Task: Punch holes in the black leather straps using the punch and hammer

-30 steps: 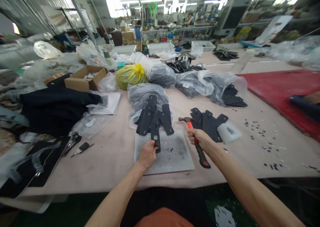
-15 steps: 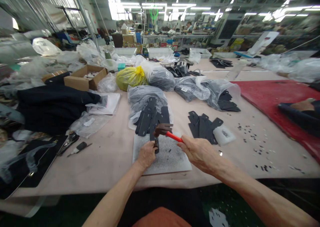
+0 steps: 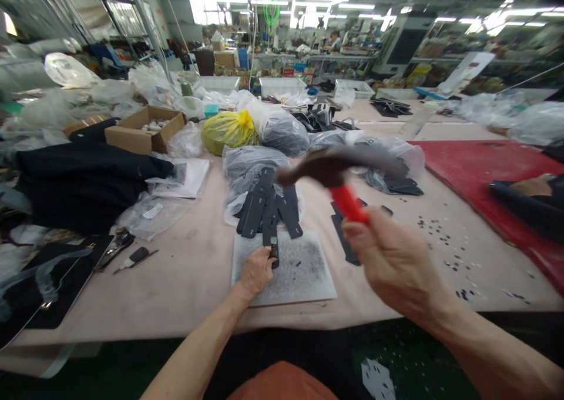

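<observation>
My left hand (image 3: 257,271) is closed round a small upright metal punch (image 3: 274,249), which stands on the end of a black strip (image 3: 270,227) lying on the white board (image 3: 308,276). Raised above the table at the right, my right hand (image 3: 392,253) grips the red handle of a hammer (image 3: 346,197); its dark head is blurred by motion. More black strips (image 3: 253,212) spread from a clear plastic bag (image 3: 251,156) behind the board. Another pile of black strips (image 3: 343,238) is partly hidden by my right hand.
Dark fabric (image 3: 83,188), a cardboard box (image 3: 143,131) and a yellow bag (image 3: 230,133) stand at the left and back. Small tools (image 3: 134,259) lie left of the board. A red mat (image 3: 476,177) covers the right side, with another person's hand (image 3: 535,187) at its edge.
My right hand has lifted the hammer up and to the right, away from the punch. My left hand stays on the punch. The view has shifted slightly.
</observation>
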Demonstrator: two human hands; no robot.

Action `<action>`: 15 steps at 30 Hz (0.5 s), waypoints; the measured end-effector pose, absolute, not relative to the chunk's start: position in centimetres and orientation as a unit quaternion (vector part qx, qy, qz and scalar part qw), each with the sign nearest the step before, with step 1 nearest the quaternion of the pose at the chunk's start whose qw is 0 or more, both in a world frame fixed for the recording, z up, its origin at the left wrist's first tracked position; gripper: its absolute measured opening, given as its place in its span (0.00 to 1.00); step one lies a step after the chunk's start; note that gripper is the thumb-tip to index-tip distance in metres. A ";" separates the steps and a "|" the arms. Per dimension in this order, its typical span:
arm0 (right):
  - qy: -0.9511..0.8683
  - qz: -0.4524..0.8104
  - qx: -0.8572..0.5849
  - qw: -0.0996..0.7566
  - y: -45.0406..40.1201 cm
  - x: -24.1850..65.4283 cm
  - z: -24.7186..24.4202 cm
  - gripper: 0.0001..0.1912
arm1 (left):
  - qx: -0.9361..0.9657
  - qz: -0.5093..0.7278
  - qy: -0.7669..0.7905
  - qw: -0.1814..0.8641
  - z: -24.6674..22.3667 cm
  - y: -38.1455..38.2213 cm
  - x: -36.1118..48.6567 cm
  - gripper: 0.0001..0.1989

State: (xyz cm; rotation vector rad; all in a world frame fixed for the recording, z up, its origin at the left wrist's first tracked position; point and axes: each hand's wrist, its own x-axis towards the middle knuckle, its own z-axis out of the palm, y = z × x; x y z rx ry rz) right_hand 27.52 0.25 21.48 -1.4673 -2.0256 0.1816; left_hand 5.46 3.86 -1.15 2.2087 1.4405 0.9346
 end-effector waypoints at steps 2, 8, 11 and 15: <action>-0.733 0.053 -0.564 0.377 0.2 27.2 21.4 0.18 | 0.777 0.329 0.509 0.172 -1.2 3.9 5.4 0.07; -0.819 0.104 -0.542 0.160 1.1 29.8 18.0 0.14 | 0.773 0.328 0.516 0.169 -1.3 3.9 5.4 0.07; -0.749 0.156 -0.635 0.106 2.1 32.5 15.4 0.15 | 0.778 0.332 0.509 0.159 -1.2 3.9 5.4 0.08; -0.601 0.281 -0.738 0.124 4.1 35.1 9.7 0.17 | 0.787 0.343 0.492 0.144 -1.0 4.0 5.5 0.08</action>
